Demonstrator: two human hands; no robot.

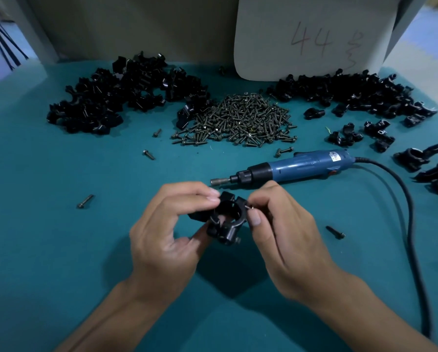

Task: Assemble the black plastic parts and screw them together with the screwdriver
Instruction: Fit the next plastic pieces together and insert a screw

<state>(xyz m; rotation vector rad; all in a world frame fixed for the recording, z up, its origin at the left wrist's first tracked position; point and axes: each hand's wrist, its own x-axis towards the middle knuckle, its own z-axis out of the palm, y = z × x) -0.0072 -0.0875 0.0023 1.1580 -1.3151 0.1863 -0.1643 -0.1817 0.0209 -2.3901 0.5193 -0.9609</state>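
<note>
A black plastic clamp assembly [223, 219], two halves fitted into a ring, is held above the teal table near the middle. My left hand [169, 229] grips it from the left, fingertips on its top and thumb below. My right hand [276, 224] pinches a small screw [251, 207] at the clamp's right ear. Another screw head [237, 240] shows at the clamp's lower ear. The blue electric screwdriver [289, 167] lies on the table just behind my hands, bit pointing left.
A pile of screws [240, 120] lies at the centre back. Heaps of black parts sit at back left [116, 97] and back right [352, 92]. Loose screws [336, 232] lie scattered around. The screwdriver cable [411, 212] curves down the right side. A white board [309, 36] stands behind.
</note>
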